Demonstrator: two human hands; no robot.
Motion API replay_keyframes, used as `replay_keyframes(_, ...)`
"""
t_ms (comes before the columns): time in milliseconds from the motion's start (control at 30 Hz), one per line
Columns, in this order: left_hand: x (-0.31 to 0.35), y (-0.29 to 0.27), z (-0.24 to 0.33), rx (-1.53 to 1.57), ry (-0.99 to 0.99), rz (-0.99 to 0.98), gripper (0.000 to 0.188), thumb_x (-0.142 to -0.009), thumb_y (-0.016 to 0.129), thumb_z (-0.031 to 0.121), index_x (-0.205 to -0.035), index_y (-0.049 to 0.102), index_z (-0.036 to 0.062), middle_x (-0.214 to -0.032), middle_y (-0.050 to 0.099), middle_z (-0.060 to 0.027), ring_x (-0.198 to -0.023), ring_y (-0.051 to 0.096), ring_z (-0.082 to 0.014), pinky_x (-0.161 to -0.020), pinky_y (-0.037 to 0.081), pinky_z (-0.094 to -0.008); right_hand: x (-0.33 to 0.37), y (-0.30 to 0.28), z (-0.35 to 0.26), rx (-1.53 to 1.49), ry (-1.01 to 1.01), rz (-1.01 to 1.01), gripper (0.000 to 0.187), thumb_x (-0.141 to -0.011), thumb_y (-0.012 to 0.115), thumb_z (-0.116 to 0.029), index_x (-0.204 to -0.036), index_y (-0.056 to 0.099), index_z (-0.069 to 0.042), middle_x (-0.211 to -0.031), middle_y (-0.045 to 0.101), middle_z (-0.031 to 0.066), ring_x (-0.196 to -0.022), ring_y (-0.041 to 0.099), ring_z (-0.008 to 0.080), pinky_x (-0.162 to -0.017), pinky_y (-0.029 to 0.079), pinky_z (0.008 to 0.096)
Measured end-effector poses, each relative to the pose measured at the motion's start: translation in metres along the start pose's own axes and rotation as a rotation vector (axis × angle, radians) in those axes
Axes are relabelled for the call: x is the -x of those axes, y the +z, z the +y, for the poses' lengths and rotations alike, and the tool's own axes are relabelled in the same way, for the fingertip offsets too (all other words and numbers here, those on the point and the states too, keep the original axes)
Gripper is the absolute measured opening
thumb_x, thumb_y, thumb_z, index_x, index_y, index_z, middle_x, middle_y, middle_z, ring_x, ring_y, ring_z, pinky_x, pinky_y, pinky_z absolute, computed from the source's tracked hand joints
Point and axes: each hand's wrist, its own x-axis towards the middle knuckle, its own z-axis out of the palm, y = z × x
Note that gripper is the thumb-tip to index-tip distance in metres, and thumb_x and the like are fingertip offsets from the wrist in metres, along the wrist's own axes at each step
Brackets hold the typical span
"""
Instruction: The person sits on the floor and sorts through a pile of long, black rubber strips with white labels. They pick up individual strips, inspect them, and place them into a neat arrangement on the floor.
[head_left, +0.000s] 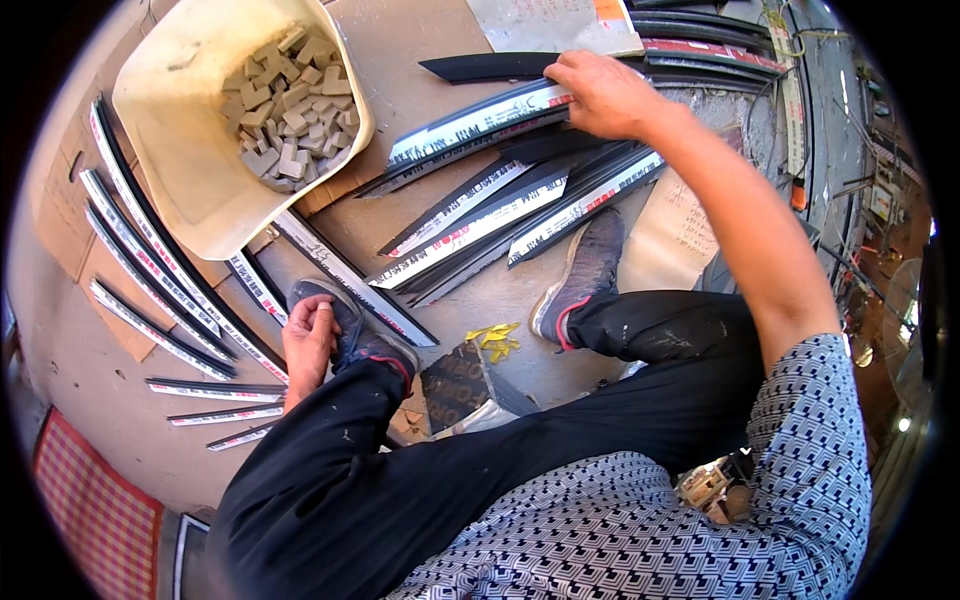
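Observation:
My right hand (604, 95) reaches far out, its fingers curled over the edge of a dark profile strip (480, 122) faced with printed protective film. Just beyond that hand lies a plain black profile strip (490, 67) with a slanted end. Nearer to me, several more film-covered strips (480, 232) lie in an overlapping pile with mitred ends. My left hand (308, 345) is beside my left shoe (345, 310), thumb and fingers drawn together. Whatever those fingers may hold is too small or hidden to make out.
A cream plastic tub (165, 165) of small grey blocks (290, 110) stands at the far left. Beside it, several cut strips (165, 260) fan out on the floor. Yellow scraps (493, 341) lie between my feet. A checkered red mat (95, 505) is at lower left.

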Motion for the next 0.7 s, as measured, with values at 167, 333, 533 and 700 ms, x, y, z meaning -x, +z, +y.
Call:
replay_keyframes(167, 0.006, -0.011, 0.005, 0.012, 0.001, -0.102, 0.024, -0.110, 0.069, 0.021, -0.122, 0.070, 0.0011, -0.086, 0.067, -0.0015, -0.067, 0.057, -0.0072, -0.062, 0.046, -0.0236, 0.029, -0.065, -0.020, 0.010, -0.067, -0.059, 0.047, -0.084, 0.066, 0.004, -0.130, 0.067, -0.001, -0.125, 0.065, 0.0188, -0.126, 0.063, 0.0366, -0.110, 0.052, 0.0455)
replay_keyframes(333, 0.025, -0.033, 0.044, -0.122, 0.024, -0.114, 0.027, -0.109, 0.070, 0.024, -0.123, 0.072, 0.0006, -0.091, 0.069, -0.0016, -0.082, 0.062, -0.0090, -0.076, 0.052, -0.0250, 0.070, -0.104, -0.040, 0.000, -0.180, 0.067, 0.042, -0.085, 0.064, 0.006, -0.126, 0.069, -0.001, -0.119, 0.065, 0.0184, -0.122, 0.064, 0.0361, -0.108, 0.052, 0.0448)
replay_keyframes(533, 0.059, -0.080, 0.110, -0.179, 0.171, -0.080, 0.026, -0.112, 0.065, 0.023, -0.121, 0.073, -0.0007, -0.092, 0.069, -0.0018, -0.086, 0.062, -0.0092, -0.081, 0.052, -0.0253, 0.105, -0.169, -0.054, -0.162, -0.470, 0.081, 0.017, -0.083, 0.068, -0.005, -0.099, 0.065, -0.001, -0.099, 0.063, 0.0184, -0.099, 0.064, 0.0399, -0.087, 0.052, 0.0485)
replay_keyframes(700, 0.108, -0.097, 0.178, -0.174, 0.285, 0.040, 0.028, -0.114, 0.059, 0.025, -0.121, 0.072, 0.0002, -0.091, 0.068, -0.0002, -0.088, 0.062, -0.0099, -0.088, 0.051, -0.0273, 0.132, -0.176, -0.066, -0.228, -0.542, 0.228, 0.013, -0.085, 0.069, -0.008, -0.094, 0.063, -0.002, -0.096, 0.062, 0.0178, -0.096, 0.064, 0.0386, -0.086, 0.052, 0.0479)
